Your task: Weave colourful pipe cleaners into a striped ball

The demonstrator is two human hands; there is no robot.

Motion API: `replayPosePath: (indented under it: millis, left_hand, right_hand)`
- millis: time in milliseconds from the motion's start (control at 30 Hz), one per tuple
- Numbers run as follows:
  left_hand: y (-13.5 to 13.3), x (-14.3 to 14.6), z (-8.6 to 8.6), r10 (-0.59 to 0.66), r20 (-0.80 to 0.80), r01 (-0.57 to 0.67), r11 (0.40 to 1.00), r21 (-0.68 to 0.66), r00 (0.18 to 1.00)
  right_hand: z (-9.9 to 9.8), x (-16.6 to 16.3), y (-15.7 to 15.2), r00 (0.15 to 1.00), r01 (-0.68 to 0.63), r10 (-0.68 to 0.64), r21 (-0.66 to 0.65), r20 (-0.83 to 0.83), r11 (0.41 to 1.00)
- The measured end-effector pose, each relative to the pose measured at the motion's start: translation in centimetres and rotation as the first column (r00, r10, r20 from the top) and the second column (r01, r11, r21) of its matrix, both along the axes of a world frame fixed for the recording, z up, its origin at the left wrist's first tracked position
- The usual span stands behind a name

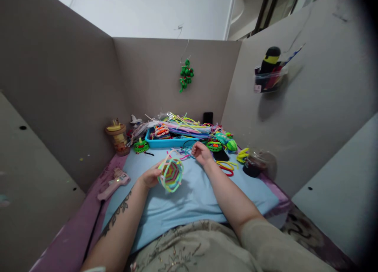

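Observation:
My left hand [151, 176] is closed on the rim of a small round basket woven from pastel pipe cleaners [172, 176]. The basket is tilted so that its inside, with yellow, pink and green rings, faces right and towards me. Loose ends stick out along its edge. My right hand [202, 153] is raised with curled fingers just in front of the blue tray [171, 143]. Whatever its fingers hold, if anything, is too small to make out. Loose pink and blue pipe cleaners [183, 155] lie to the left of this hand.
Bundled pipe cleaners [189, 127] heap over the tray. A pink glue gun [114, 184] lies at left, near a lidded cup [117, 138]. At right are red-handled scissors [226, 169] and a dark cup [252, 167]. Panels enclose the table; a green ornament [186, 75] hangs behind.

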State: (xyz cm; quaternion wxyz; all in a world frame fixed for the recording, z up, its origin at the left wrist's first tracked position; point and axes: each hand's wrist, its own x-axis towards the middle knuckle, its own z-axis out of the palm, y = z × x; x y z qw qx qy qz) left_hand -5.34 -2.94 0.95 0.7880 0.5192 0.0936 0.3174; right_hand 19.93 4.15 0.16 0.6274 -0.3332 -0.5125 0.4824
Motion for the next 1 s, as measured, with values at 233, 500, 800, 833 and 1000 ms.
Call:
replayPosePath:
  millis: [233, 500, 800, 833, 1000]
  left_hand:
    - [-0.1, 0.1, 0.1, -0.073, -0.025, 0.073, 0.997, 0.003, 0.997]
    - [0.4, 0.9, -0.3, 0.144, -0.259, -0.064, 0.953, 0.295, 0.955]
    - [2.0, 1.7, -1.6, 0.882, -0.034, -0.307, 0.2, 0.931, 0.47]
    - [2.1, 1.6, -1.7, 0.895, -0.023, -0.3, 0.173, 0.938, 0.446]
    - [2.2, 1.5, -1.8, 0.911, -0.043, -0.258, 0.161, 0.952, 0.409]
  right_hand:
    - [1.2, -2.8, -3.2, 0.871, -0.013, -0.14, 0.306, 0.471, 0.952]
    - [1.1, -4.1, -3.3, 0.849, 0.005, -0.23, 0.427, 0.475, 0.904]
    - [2.9, -4.3, -5.3, 0.942, 0.181, -0.264, 0.349, 0.208, 0.919]
    - [2.9, -4.6, -5.5, 0.959, 0.162, -0.222, 0.306, 0.174, 0.938]
    - [2.4, -5.1, -5.5, 0.984, 0.069, -0.098, 0.191, 0.15, 0.979]
